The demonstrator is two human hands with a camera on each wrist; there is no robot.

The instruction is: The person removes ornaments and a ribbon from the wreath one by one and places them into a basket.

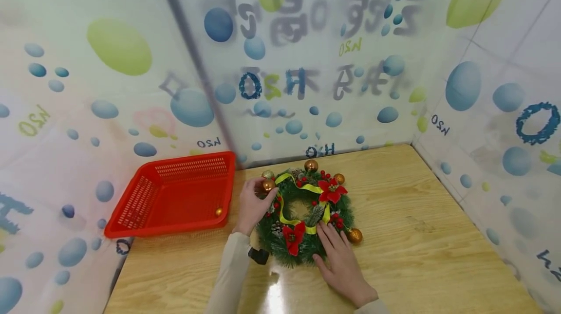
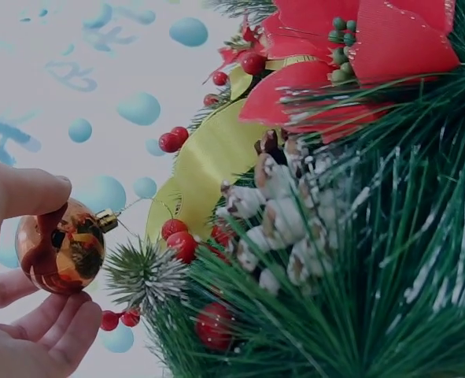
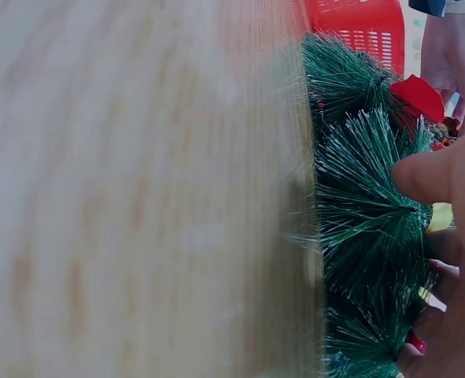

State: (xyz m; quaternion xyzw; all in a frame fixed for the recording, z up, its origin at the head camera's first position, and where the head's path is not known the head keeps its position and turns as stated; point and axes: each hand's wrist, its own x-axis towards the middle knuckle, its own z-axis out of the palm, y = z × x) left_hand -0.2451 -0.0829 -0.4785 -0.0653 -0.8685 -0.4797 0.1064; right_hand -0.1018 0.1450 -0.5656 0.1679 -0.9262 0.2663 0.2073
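A green Christmas wreath (image 1: 276,246) lies flat on the table, with red poinsettias (image 1: 331,190), a yellow ribbon (image 1: 310,187), red berries and frosted pine cones (image 2: 283,220). At its upper left edge, my left hand (image 1: 252,207) pinches a shiny copper bauble (image 2: 83,252) between thumb and fingers. A thin thread runs from the bauble's gold cap toward the greenery. My right hand (image 1: 343,263) rests on the lower right of the wreath, fingers extended over the needles. Other baubles, such as an orange glittery one (image 1: 355,235) and a copper one (image 1: 311,165), sit around the rim.
A red plastic basket (image 1: 188,160) with slotted sides stands left of the wreath, a small gold bauble (image 1: 218,212) inside it. The wooden table (image 1: 420,255) meets patterned curtain walls (image 1: 280,124) at the back and sides.
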